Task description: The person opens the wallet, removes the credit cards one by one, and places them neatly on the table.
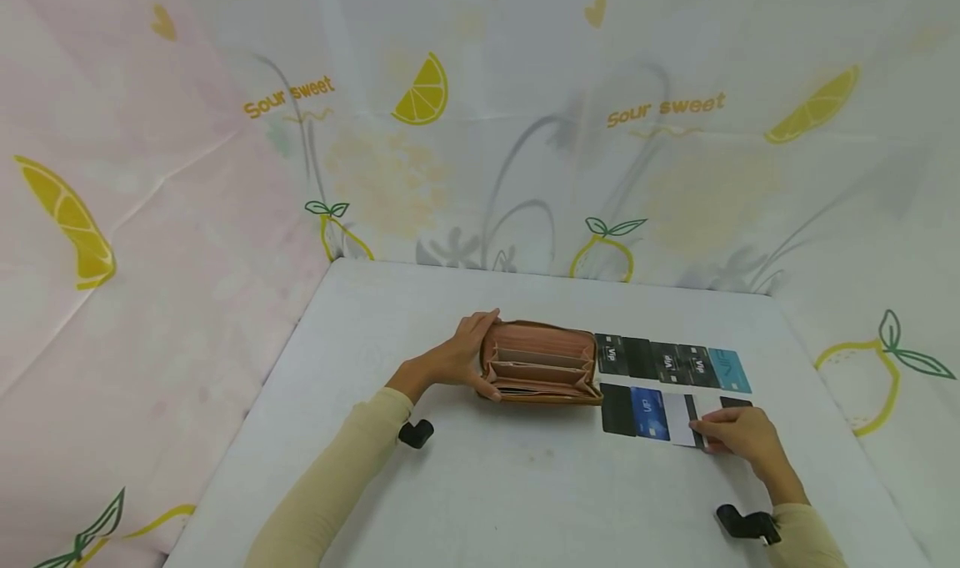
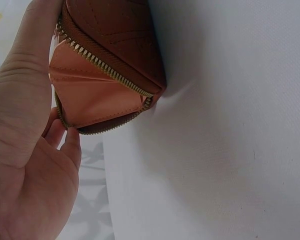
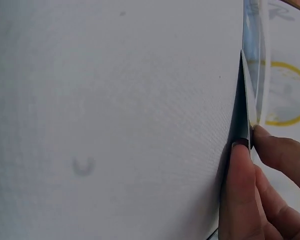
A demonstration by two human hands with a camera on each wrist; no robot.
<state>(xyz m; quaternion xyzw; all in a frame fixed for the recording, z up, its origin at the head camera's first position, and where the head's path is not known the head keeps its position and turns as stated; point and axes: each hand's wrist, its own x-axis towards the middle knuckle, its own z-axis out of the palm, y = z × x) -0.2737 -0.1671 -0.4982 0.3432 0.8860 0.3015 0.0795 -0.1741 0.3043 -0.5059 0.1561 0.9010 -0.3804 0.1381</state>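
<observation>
A brown zip-around wallet (image 1: 540, 364) stands unzipped on the table, its pleated compartments facing up. My left hand (image 1: 461, 355) grips its left end, thumb at the near side and fingers at the far side. The left wrist view shows the wallet's brass zipper teeth (image 2: 102, 65) and folded lining beside that hand (image 2: 27, 135). At the near row of cards, my right hand (image 1: 742, 436) pinches a pale card with a dark stripe (image 1: 680, 419) by its right edge. In the right wrist view that card (image 3: 246, 100) appears nearly edge-on, slightly tilted up, between thumb and fingers.
Right of the wallet, a far row holds several dark cards (image 1: 639, 358) and a teal card (image 1: 729, 371). The near row has a black card (image 1: 617, 409), a blue card (image 1: 649, 413) and another black card (image 1: 735, 402). Patterned cloth (image 1: 480, 134) hangs behind the white table (image 1: 525, 501).
</observation>
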